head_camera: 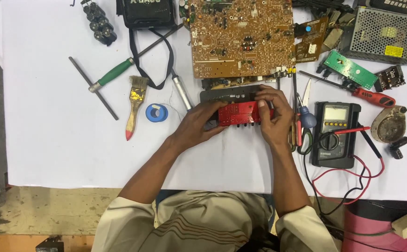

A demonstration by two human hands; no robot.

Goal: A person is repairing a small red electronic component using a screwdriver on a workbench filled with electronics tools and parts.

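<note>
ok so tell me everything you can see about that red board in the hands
The small red rectangular circuit board is held level above the white table cover, long side across the view. Dark parts line its near edge. The left hand grips its left end; the right hand covers its right end. Behind it lies a dark grey panel.
</note>
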